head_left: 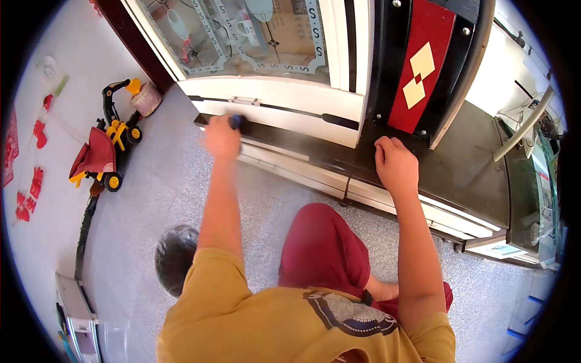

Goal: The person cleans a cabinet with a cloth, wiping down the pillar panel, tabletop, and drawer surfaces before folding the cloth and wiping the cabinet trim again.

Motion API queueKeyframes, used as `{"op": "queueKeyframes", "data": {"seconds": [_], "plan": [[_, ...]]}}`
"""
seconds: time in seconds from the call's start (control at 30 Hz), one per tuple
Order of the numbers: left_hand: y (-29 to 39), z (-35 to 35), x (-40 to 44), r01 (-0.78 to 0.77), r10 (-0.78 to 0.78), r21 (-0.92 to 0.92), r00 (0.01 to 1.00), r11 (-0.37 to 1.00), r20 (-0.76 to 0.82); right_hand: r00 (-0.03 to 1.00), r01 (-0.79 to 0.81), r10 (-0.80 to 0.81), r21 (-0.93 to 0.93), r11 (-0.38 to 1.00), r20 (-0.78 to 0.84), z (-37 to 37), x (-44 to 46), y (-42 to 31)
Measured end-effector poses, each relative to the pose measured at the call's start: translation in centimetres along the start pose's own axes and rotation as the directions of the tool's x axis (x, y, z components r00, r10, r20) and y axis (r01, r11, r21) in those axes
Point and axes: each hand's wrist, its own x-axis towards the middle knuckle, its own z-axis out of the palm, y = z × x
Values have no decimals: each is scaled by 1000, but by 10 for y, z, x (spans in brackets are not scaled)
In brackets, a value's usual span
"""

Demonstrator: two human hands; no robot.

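Observation:
My left hand [222, 137] is wrapped round a small dark blue object [237, 121], blurred, at the left end of the cabinet's dark ledge [278, 138]. What the object is cannot be made out. My right hand [396, 161] rests with curled fingers at the front edge of the dark top, below the black and red panel [422, 66]; whether it holds anything is hidden. Between and above my hands stands the white cabinet [272, 100] with a glass door [242, 36] and a drawer handle [245, 100].
A toy excavator [115, 130] with a red seat stands on the floor at the left, beside a pinkish tub [146, 99]. A black round object [175, 257] lies near my left elbow. White lower drawers [290, 168] run under the ledge. A glass tank [548, 199] is at the far right.

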Motion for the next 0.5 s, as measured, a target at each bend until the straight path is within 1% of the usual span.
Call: {"op": "queueKeyframes", "data": {"seconds": [0.03, 0.1, 0.17, 0.23, 0.3, 0.4, 0.5], "plan": [[15, -4, -17, -59, 58, -97, 998, 994, -6, 1000, 1, -1, 3, 1000, 6, 1, -1, 0], [51, -19, -54, -261, 253, -183, 965, 948, -69, 999, 33, -32, 11, 999, -29, 4, -2, 4], [96, -35, -91, -324, 311, -301, 946, 897, -91, 999, 38, -37, 17, 999, -36, 4, -3, 5], [130, -44, -116, -453, 443, -303, 891, 839, -105, 1000, 15, -14, 21, 1000, -9, 1, -4, 6], [166, -53, -136, -454, 468, -261, 884, 852, -7, 1000, 5, -5, 43, 999, 4, 0, -5, 8], [197, -67, -155, -508, 525, -226, 851, 831, 19, 1000, 1, -1, 65, 998, 5, -2, -5, 10], [191, -68, -155, -474, 499, -352, 866, 807, -25, 1000, -6, 5, 82, 997, 13, -3, -4, 9]]}}
